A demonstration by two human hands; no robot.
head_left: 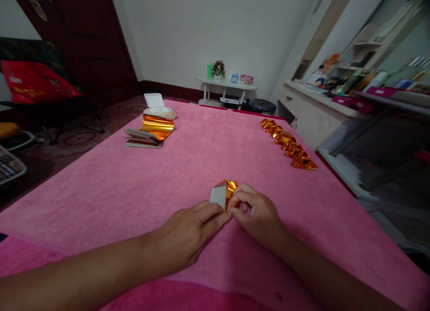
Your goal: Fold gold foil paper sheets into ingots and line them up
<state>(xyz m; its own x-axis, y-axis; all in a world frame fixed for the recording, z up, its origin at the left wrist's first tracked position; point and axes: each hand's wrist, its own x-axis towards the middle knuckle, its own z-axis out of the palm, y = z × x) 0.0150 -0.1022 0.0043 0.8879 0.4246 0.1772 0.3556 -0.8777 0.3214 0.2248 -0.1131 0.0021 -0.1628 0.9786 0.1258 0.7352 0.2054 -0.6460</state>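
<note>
A small sheet of gold foil paper (219, 195), partly folded, lies on the pink cloth (188, 176) between my hands. Its pale backing shows on the left and its shiny gold face on the right. The fingers of my left hand (191, 230) press together on its lower left edge. With thumb and forefinger my right hand (257, 212) pinches the near right edge, its other fingers curled. Both sets of fingertips almost meet at the paper's near corner and hide part of it.
A row of folded gold foil pieces (285, 143) runs along the right side. At the back left lie loose gold sheets (159, 128), a stack of pale-backed paper (143, 137) and an open white-lidded pack (157, 107). Beyond stands a white side table (228, 83).
</note>
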